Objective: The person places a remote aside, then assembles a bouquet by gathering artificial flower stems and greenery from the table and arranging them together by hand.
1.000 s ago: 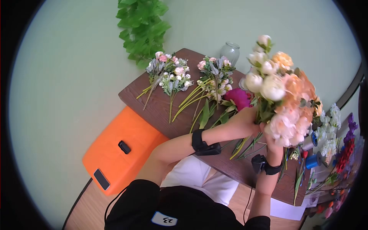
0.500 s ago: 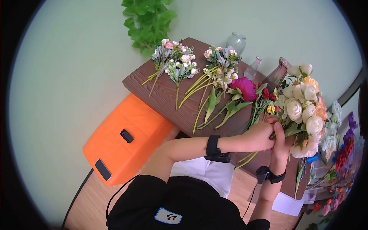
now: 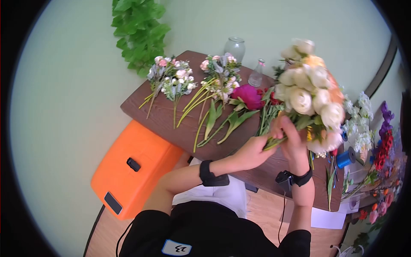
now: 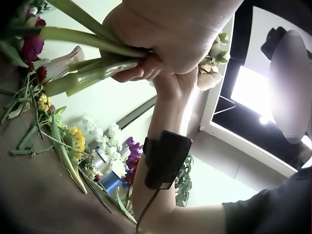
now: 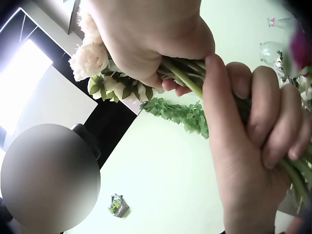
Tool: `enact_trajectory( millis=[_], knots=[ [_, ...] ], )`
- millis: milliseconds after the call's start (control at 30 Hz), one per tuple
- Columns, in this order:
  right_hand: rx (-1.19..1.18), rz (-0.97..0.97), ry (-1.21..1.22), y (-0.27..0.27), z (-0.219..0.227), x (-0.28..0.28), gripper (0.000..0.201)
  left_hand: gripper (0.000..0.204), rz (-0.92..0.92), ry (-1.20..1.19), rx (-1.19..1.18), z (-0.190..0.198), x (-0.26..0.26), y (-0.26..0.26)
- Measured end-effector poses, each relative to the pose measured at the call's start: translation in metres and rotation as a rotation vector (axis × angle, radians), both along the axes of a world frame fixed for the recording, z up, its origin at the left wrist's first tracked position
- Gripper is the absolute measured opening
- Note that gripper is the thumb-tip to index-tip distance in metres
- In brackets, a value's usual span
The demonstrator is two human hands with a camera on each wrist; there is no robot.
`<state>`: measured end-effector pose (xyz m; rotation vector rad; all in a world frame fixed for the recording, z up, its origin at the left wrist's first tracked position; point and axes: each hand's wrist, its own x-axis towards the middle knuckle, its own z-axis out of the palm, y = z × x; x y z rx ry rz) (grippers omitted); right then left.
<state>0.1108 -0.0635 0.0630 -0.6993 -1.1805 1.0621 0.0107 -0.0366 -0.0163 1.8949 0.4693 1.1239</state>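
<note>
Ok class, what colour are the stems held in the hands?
The stems are green, seen best in the left wrist view.

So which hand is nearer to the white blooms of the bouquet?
Right: the right hand grips the stems just below the white blooms; the left hand holds them farther down.

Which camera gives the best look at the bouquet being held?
The head view: the bouquet shows nearly whole, white and peach blooms massed together. The left wrist view shows mainly its stems and few blooms; the right wrist view, parts of stems and some pale blooms.
</note>
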Motion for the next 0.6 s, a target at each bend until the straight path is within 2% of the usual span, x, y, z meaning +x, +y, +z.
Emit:
enact_trajectory(
  millis=[67,133,167,200,267,333,400,433,467,533,567,600],
  knots=[
    [-0.06,0.059,0.054,0.002,0.001,0.007,0.01,0.017,-0.086,-0.078,0.006,-0.001,0.001,0.002],
    [-0.066,0.179,-0.027,0.005,0.003,0.013,0.01,0.023,-0.28,0.079,-0.274,0.013,-0.006,0.004],
    [-0.085,0.222,-0.034,0.006,0.004,0.018,0.012,0.025,-0.348,0.113,-0.338,0.016,-0.006,0.006],
    [-0.082,0.22,-0.033,0.007,0.004,0.019,0.012,0.025,-0.35,0.115,-0.335,0.019,-0.007,0.009],
    [-0.074,0.246,0.038,0.01,0.004,0.016,0.017,0.031,-0.419,0.21,-0.488,0.03,-0.009,0.013],
    [-0.001,0.276,0.02,0.019,0.005,0.02,0.014,0.023,-0.441,0.166,-0.392,0.025,-0.003,0.025],
    [0.018,0.148,-0.192,0.027,0.007,0.023,0.014,0.022,-0.296,0.171,-0.157,0.03,0.002,0.033],
    [0.107,0.029,-0.348,0.031,0.006,0.024,0.016,0.023,-0.238,0.263,-0.17,0.033,0.003,0.039],
    [0.137,-0.112,-0.349,0.049,-0.021,0.034,0.02,0.023,-0.236,0.263,-0.163,0.034,0.003,0.042],
    [0.034,-0.217,-0.533,0.082,-0.064,0.062,0.02,0.024,-0.102,0.349,0.081,0.035,-0.003,0.049],
    [0.098,0.018,-0.463,0.048,0.007,0.026,0.02,0.034,-0.182,0.208,0.039,0.038,-0.009,0.05],
    [0.1,0.019,-0.464,0.054,0.001,0.03,0.02,0.034,-0.18,0.207,0.041,0.042,-0.019,0.053]
  ],
)
